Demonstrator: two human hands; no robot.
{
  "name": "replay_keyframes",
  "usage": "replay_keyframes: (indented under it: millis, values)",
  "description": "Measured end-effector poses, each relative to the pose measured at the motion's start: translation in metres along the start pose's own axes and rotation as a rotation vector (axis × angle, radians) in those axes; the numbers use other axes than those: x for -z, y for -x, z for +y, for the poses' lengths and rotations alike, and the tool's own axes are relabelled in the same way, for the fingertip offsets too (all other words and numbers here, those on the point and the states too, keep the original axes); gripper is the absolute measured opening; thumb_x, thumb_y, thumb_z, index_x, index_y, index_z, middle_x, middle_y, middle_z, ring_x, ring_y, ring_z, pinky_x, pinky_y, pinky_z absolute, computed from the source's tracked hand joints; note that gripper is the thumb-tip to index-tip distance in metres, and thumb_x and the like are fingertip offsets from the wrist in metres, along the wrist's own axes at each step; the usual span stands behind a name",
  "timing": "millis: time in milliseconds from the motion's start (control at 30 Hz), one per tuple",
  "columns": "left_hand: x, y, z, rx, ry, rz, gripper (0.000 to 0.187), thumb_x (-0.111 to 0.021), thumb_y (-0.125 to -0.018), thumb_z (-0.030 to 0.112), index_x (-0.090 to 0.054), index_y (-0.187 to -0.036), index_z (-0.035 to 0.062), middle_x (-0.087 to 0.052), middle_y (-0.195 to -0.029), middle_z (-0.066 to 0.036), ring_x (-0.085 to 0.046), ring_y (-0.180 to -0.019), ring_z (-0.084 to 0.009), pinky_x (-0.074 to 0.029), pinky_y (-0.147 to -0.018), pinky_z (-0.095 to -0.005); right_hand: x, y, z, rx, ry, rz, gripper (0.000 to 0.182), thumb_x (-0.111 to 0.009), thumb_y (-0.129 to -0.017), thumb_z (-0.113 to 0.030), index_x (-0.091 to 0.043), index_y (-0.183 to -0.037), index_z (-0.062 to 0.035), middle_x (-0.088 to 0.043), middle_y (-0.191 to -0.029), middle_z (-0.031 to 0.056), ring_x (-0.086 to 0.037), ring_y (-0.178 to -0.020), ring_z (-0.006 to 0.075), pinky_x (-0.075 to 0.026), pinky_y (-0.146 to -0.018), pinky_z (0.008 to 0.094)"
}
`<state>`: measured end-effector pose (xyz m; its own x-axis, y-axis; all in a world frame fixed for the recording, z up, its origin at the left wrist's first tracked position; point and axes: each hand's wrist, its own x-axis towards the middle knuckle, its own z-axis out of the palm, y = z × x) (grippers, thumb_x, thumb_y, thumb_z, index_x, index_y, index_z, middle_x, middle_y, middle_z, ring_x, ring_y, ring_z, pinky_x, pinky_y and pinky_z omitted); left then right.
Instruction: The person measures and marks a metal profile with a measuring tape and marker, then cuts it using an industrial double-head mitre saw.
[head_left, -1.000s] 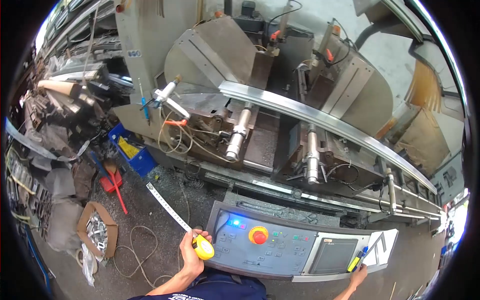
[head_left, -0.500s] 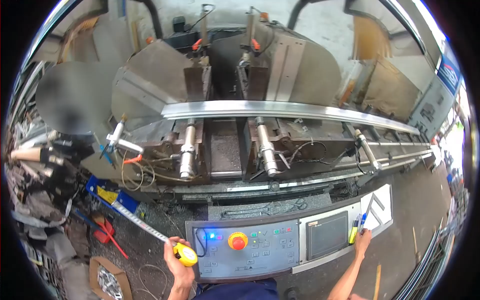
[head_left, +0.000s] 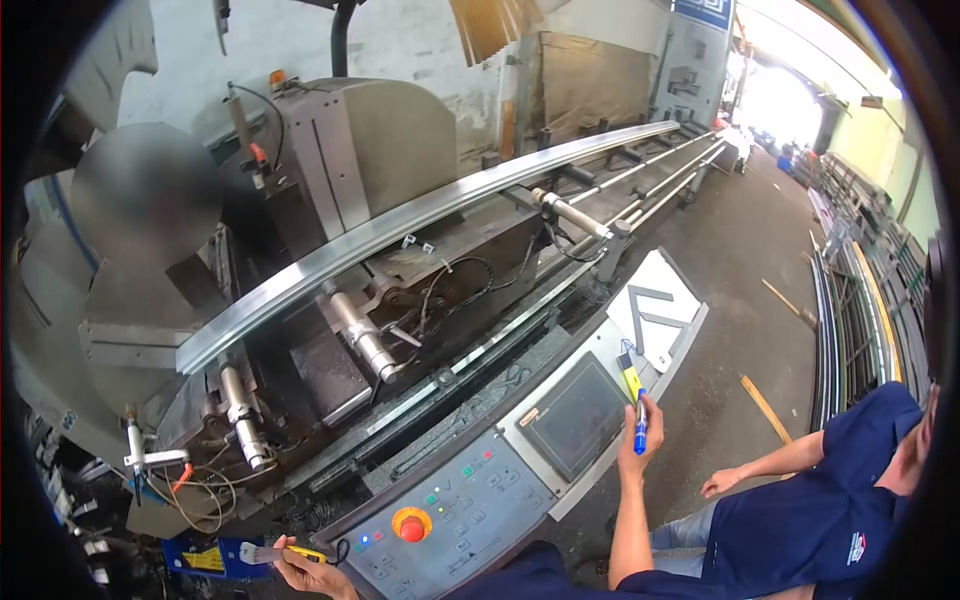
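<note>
My left hand (head_left: 312, 574), low at the frame's left, is closed round a yellow tape measure (head_left: 312, 556), seen edge-on; its pale blade (head_left: 260, 553) points left over a blue bin (head_left: 225, 571). My right hand (head_left: 640, 450) grips a blue marker (head_left: 640, 428), tip end upward, above the right end of the control panel (head_left: 480, 500). Just beyond those fingers, a yellow and black pen-like item (head_left: 630, 376) lies beside the touchscreen (head_left: 572, 415). Dark angled strips (head_left: 655, 318) rest on white paper (head_left: 660, 275) at the panel's end.
Behind the panel, a long aluminium profile (head_left: 420, 215) lies across the saw machine, near its clamp cylinders (head_left: 360, 335). A red stop button (head_left: 410, 527) sits on the panel. Another person (head_left: 810, 500) in dark blue is at right, near racks of long profiles (head_left: 850, 300).
My view has swung right, bringing the other person into sight. My right hand has lifted the blue marker from the panel's end. The tape measure stays in my left hand, now seen edge-on.
</note>
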<state>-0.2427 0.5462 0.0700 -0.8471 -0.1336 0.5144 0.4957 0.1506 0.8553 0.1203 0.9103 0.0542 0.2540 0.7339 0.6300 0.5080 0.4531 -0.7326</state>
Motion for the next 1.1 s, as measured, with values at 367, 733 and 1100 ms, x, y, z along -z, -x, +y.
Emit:
replay_keyframes:
  millis: [367, 733, 1100]
  values:
    - [-0.020, 0.002, 0.006, -0.075, -0.026, -0.080, 0.034, -0.047, -0.107, 0.027, -0.063, -0.111, -0.0023, -0.064, -0.102, -0.012, -0.059, -0.089, -0.0215, -0.048, -0.078, -0.0313, 0.019, -0.025, -0.010, -0.510, -0.324, 0.139, 0.031, -0.055, -0.104, -0.030, -0.058, -0.120, -0.0038, -0.060, -0.090, 0.0022, -0.056, -0.077, 0.0094, -0.045, -0.069, 0.0247]
    - [-0.024, 0.002, 0.023, -0.163, -0.035, -0.036, 0.037, -0.046, -0.106, 0.027, -0.066, -0.102, -0.0035, -0.067, -0.091, -0.013, -0.060, -0.071, -0.0211, -0.049, -0.057, -0.0298, 0.006, -0.080, 0.057, -0.516, -0.668, -0.095, 0.031, -0.056, -0.103, -0.026, -0.058, -0.121, -0.0011, -0.057, -0.088, -0.0004, -0.051, -0.071, 0.0067, -0.045, -0.066, 0.0227]
    - [-0.009, 0.001, -0.025, -0.090, -0.021, -0.073, 0.034, -0.040, -0.110, 0.022, -0.059, -0.115, -0.0051, -0.060, -0.108, -0.012, -0.054, -0.099, -0.0206, -0.045, -0.090, -0.0329, -0.041, -0.113, 0.120, -0.664, -0.669, 0.005, 0.027, -0.052, -0.105, -0.031, -0.059, -0.112, -0.0054, -0.045, -0.078, -0.0047, -0.039, -0.056, 0.0033, -0.032, -0.046, 0.0191]
